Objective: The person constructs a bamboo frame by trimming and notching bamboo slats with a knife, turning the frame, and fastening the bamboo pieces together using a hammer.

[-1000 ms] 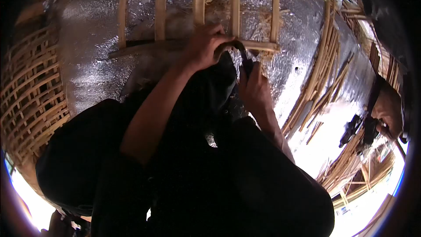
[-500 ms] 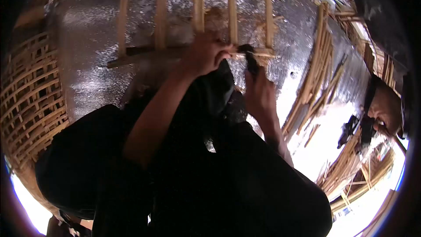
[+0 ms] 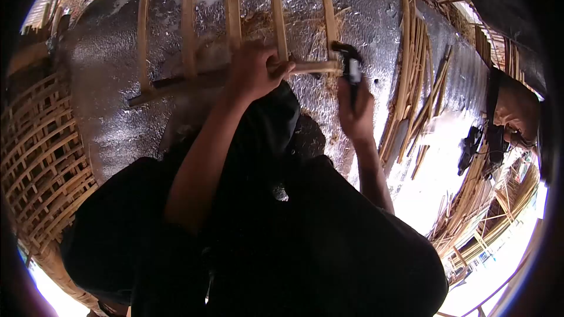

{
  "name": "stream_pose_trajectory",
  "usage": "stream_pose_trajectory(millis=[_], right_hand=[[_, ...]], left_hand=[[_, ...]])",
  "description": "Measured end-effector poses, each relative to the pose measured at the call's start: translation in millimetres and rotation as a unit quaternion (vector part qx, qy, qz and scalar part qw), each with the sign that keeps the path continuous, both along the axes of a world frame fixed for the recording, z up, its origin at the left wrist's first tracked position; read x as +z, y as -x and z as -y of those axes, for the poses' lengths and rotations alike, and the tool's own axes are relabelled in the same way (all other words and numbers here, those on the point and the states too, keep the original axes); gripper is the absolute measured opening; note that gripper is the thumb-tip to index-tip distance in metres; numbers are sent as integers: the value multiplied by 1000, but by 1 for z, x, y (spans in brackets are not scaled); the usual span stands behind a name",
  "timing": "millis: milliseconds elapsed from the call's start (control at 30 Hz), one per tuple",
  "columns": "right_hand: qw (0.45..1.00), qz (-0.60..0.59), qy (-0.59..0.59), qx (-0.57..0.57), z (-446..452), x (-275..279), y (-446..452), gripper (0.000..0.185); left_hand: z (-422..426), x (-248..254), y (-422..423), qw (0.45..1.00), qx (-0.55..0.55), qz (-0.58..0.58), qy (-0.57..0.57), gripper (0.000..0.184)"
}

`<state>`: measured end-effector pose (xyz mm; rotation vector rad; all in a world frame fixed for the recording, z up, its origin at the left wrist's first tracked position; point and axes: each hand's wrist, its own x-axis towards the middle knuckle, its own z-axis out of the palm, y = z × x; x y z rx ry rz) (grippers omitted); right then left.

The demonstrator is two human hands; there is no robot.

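My left hand (image 3: 252,73) is closed around a bamboo crosspiece (image 3: 314,67), thumb lying along it. Several upright bamboo slats (image 3: 233,6) run from this crosspiece toward the top of the view. In my right hand (image 3: 358,111) is a hammer (image 3: 354,73) with a black head and a pale patch below it, its grip wrapped by my fingers. The hammer head is just right of the crosspiece's right end; whether they touch I cannot tell. A nail, if any, is too small to make out.
Silvery foil-like sheeting (image 3: 117,123) covers the ground. At left stands a woven bamboo lattice (image 3: 44,158). Loose bamboo strips (image 3: 411,64) lie at right, with another bundle (image 3: 464,217) lower down. Another person (image 3: 517,108) is at the far right edge.
The hammer and my right hand have shifted right, away from the crosspiece's end. My left hand keeps its grip on the crosspiece. The whole view has shifted slightly.
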<state>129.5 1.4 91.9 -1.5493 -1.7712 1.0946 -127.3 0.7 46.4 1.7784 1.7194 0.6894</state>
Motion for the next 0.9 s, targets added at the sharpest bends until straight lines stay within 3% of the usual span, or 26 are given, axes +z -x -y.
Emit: stream_pose_trajectory(millis=[33, 67, 133, 233, 333, 533, 567, 667, 800, 833, 900], right_hand=[[998, 8, -16, -63, -6, -5, -8, 20], [992, 79, -8, -103, -15, -17, -22, 22], [985, 83, 20, -149, -25, -49, -46, 23], [979, -33, 123, -160, -22, -65, -53, 21], [968, -118, 160, -155, -10, -60, -34, 19], [983, -53, 129, -121, 5, -64, -18, 19], [983, -37, 129, -123, 4, -63, -16, 19], [975, -37, 187, -118, 13, -36, -4, 28], [966, -112, 219, -77, 35, -27, 5, 39], [968, -112, 212, -70, 38, -32, 6, 40], [958, -160, 214, -108, 41, -23, 16, 29]], left_hand=[[-2, 2, -1, 999, 13, -3, 39, 46], [-2, -4, -4, 996, 49, -68, 15, 48], [1, -19, -14, 974, 115, -193, -31, 59], [-11, -11, -27, 960, 191, -204, -17, 59], [-23, -9, -32, 957, 202, -207, 21, 46], [-29, -17, -19, 935, 253, -249, 18, 36], [-26, -24, -13, 935, 266, -223, 70, 35], [-15, -23, -2, 930, 292, -221, 35, 36], [-14, -15, 0, 926, 316, -189, 85, 47], [-15, -16, 1, 926, 313, -200, 67, 43], [-15, -19, -1, 926, 304, -220, 31, 36]])
